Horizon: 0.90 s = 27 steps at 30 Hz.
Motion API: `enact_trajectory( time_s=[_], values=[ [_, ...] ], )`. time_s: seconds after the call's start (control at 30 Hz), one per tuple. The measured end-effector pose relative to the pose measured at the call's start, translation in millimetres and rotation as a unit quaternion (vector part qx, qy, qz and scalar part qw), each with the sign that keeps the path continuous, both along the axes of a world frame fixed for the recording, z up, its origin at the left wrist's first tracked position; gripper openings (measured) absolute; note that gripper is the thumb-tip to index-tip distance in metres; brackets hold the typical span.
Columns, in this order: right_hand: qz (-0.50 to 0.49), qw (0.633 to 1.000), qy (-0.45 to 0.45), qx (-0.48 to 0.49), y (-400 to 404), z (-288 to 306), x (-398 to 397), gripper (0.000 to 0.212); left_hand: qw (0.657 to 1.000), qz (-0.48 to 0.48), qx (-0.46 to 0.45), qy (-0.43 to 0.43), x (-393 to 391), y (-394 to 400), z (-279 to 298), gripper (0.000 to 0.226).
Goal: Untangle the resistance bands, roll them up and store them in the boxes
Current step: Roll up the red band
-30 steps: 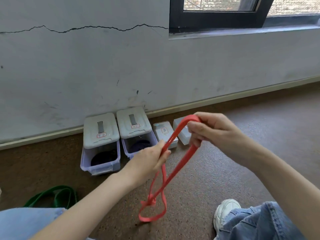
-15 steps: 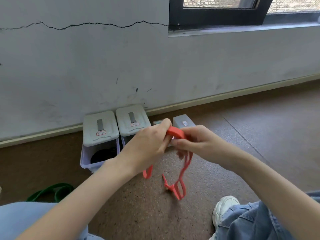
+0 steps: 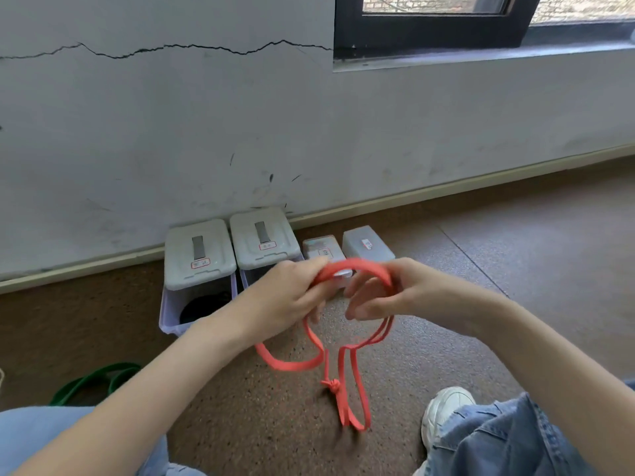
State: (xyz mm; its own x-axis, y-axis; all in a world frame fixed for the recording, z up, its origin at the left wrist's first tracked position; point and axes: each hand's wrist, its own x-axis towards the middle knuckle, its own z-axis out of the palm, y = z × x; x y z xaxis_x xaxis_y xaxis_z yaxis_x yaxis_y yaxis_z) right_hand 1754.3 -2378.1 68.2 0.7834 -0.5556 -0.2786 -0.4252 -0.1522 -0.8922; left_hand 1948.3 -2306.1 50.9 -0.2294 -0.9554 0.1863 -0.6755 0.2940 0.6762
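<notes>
Above the brown speckled floor [image 3: 481, 304], both hands hold a long orange-red rubber resistance band [image 3: 355, 264]. Left hand [image 3: 288, 297] curls its fingers tight around one end of the top arc. Right hand [image 3: 388, 293] pinches the other end. Loops hang down with a small knot [image 3: 332, 385] in them. Four grey plastic boxes [image 3: 197, 252] sit by the wall, and a green rubber band [image 3: 99, 381] lies on the floor.

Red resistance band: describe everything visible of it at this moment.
The red resistance band is a thin, flat, rubbery-looking strip. Its top arcs between the left hand and right hand, both gripping it. Below, several loops hang toward the brown floor, with a small knot low down. Whether the lowest loop touches the floor is unclear.
</notes>
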Motion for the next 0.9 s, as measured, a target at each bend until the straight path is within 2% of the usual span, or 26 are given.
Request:
enact_trajectory(
  time_s=[0.07,0.1,0.2,0.27,0.3,0.37,0.43,0.5,0.6,0.63,0.77,0.83,0.9],
  values=[
    [0.013,1.000,-0.021,-0.010,2.5,0.1,4.0,0.025,0.998,-0.029,0.000,-0.057,-6.9,1.6,-0.8,0.023],
    [0.018,0.999,-0.032,-0.018,2.6,2.1,5.0,0.031,0.998,-0.033,0.006,-0.059,-7.5,1.7,-2.8,0.023],
    [-0.009,0.994,-0.111,-0.010,-2.0,10.4,-0.4,0.028,0.997,-0.042,0.057,0.022,-3.2,3.1,-11.4,0.015],
    [-0.055,0.987,-0.151,-0.001,-8.2,14.7,-7.5,0.027,0.996,-0.019,0.089,0.013,2.8,4.0,-18.4,0.016],
    [-0.062,0.988,-0.141,-0.009,-10.2,15.1,-10.7,0.031,0.995,-0.007,0.101,0.007,6.0,4.3,-20.5,0.018],
    [-0.025,0.998,-0.042,-0.045,-12.8,12.3,-14.6,0.036,0.995,0.003,0.100,0.027,10.1,4.0,-17.9,0.025],
    [0.035,0.995,0.054,-0.074,-9.8,7.5,-12.1,0.024,0.997,-0.009,0.062,0.043,8.9,4.7,-10.8,0.030],
    [0.043,0.996,0.045,-0.070,-2.1,4.6,-3.5,0.017,0.998,-0.035,0.043,0.023,1.3,6.3,-5.9,0.024],
    [0.067,0.993,0.030,-0.092,4.4,4.1,6.3,0.003,0.996,-0.052,0.062,-0.032,-8.9,6.8,-13.4,0.021],
    [0.059,0.992,0.032,-0.108,3.0,6.1,5.7,0.005,0.995,-0.044,0.074,-0.041,-6.0,5.5,-17.2,0.019],
    [-0.083,0.989,-0.043,-0.111,-16.9,16.7,-14.2,0.013,0.988,0.018,0.135,-0.069,17.0,4.2,-27.8,0.025],
    [-0.052,0.987,0.021,-0.152,-22.5,13.9,-18.7,0.011,0.991,0.008,0.127,-0.027,16.8,6.8,-25.4,0.025],
    [0.034,0.971,0.155,-0.181,-23.5,3.2,-18.7,0.006,0.994,-0.009,0.104,0.043,11.6,8.5,-15.5,0.025]
  ],
)
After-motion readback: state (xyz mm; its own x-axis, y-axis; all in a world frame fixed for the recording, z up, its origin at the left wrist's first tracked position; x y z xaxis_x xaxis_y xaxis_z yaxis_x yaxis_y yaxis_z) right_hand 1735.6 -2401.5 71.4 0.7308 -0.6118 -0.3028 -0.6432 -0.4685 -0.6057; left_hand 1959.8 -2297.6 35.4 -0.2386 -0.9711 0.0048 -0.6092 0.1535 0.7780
